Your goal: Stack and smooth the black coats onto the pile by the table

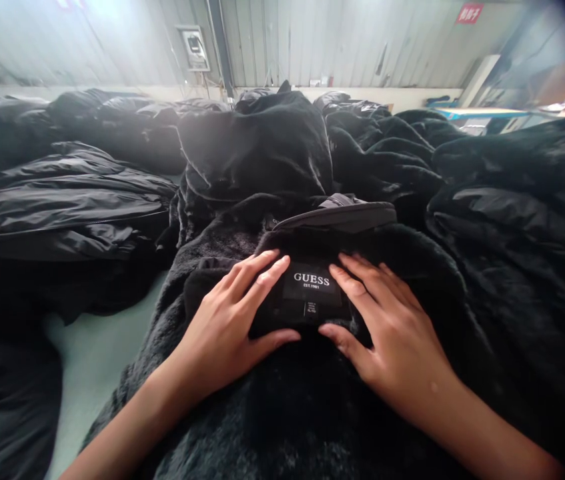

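Observation:
A black faux-fur jacket [282,407] lies spread in front of me, its inner collar facing up. A black GUESS neck label [311,285] with white lettering sits at the collar, with a small size tag below it. My left hand [227,320] rests flat on the fur to the label's left, fingers spread and not gripping. My right hand [387,327] lies the same way on the right side, its fingertips close to the label. A dark nylon strip with a zip [335,215] runs across just beyond the label.
Heaped black padded jackets [62,200] fill the left side, and more black fur garments [382,147] are piled ahead and to the right. A pale green work surface [92,373] shows at lower left. Beyond stand a corrugated metal wall [312,40] and a blue-edged table [477,113].

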A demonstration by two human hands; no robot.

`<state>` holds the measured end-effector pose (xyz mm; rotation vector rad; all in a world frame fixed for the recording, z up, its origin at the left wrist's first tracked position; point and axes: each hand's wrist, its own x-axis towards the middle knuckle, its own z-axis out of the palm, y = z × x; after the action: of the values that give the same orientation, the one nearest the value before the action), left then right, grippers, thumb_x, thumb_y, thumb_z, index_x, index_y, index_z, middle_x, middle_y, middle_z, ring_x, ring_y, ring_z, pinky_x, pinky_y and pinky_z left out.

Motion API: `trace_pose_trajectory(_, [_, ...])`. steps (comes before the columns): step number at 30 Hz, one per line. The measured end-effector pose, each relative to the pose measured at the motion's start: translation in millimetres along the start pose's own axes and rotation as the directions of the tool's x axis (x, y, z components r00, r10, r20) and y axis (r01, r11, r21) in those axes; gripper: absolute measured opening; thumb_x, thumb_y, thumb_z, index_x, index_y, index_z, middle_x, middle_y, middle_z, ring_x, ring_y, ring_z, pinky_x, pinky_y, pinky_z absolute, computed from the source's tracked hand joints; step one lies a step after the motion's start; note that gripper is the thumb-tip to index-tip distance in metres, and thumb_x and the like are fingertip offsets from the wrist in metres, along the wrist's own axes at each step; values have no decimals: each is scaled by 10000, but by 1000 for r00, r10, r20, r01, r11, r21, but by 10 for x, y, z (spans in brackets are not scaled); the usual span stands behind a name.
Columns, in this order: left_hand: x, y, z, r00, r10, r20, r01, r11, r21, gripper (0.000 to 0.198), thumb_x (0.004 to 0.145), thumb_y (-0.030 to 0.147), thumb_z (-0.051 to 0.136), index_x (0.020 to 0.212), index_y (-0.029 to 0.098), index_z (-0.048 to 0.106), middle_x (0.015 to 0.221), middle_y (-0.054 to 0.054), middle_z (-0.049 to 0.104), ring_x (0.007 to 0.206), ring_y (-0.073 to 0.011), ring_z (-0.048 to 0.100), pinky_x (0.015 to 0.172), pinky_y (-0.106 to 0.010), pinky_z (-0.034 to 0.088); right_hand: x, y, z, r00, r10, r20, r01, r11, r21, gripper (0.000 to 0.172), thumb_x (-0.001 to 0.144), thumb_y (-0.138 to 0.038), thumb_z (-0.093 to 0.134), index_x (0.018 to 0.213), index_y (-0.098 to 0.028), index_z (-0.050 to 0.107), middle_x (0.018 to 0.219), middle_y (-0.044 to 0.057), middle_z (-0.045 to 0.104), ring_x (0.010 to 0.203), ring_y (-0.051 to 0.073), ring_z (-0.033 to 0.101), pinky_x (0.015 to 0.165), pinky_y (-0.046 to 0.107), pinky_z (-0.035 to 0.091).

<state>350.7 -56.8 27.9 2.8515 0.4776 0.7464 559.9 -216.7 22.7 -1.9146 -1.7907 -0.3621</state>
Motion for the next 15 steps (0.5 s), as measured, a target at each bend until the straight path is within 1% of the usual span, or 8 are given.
trace_pose_trajectory(4, [-7, 2, -15, 1000, 1, -1, -1, 1000, -6, 886, 975, 585, 699, 1709, 359, 258, 1661, -109, 476, 1498, -370, 504, 1209, -593, 477, 2, 0, -11, 1000, -2, -4, 2, 1000, 6, 621, 1042, -500, 567, 1575, -184, 526, 1602, 131, 554, 1499, 333, 506, 1267, 608, 399])
trace_pose_trajectory(8, [-31, -5, 21, 1000, -24, -19, 23, 998, -57, 953, 981, 565, 704, 1724, 365, 142, 1676, -131, 454, 1523, -360, 485, 1225, -589, 454, 7, -11, -8, 1000, 0, -24, 1, 999, 35, 583, 1046, -490, 568, 1547, -192, 559, 1578, 136, 576, 1480, 334, 526, 1254, 619, 408])
trace_pose_trajectory(10, [-37, -37, 60, 997, -58, -51, 51, 989, -136, 1023, 968, 559, 725, 1729, 360, 72, 1698, -150, 419, 1550, -361, 452, 1242, -593, 427, 25, -28, -10, 999, -3, -39, 6, 998, 69, 539, 1047, -471, 577, 1514, -203, 594, 1550, 132, 600, 1456, 333, 546, 1245, 622, 416])
trace_pose_trajectory(12, [-42, -94, 68, 987, -127, -94, 101, 965, -241, 1072, 953, 564, 741, 1729, 345, 35, 1704, -169, 400, 1570, -361, 422, 1262, -606, 386, 53, -55, -51, 998, -15, -57, 23, 990, 139, 449, 1047, -429, 587, 1451, -243, 648, 1506, 107, 633, 1414, 317, 580, 1222, 610, 447])
trace_pose_trajectory(14, [-68, -168, 4, 972, -211, -102, 162, 920, -357, 1088, 938, 596, 739, 1729, 328, 41, 1699, -184, 400, 1559, -363, 439, 1257, -616, 381, 72, -81, -168, 994, -36, -107, 61, 968, 242, 347, 1050, -372, 579, 1361, -285, 706, 1451, 79, 659, 1361, 289, 617, 1179, 571, 502])
trace_pose_trajectory(15, [-102, -206, -59, 966, -246, -81, 191, 889, -416, 1077, 941, 621, 720, 1730, 319, 52, 1692, -189, 409, 1544, -362, 463, 1246, -614, 396, 64, -85, -258, 987, -38, -154, 81, 956, 283, 314, 1051, -348, 570, 1319, -298, 726, 1421, 70, 667, 1335, 275, 631, 1158, 550, 524])
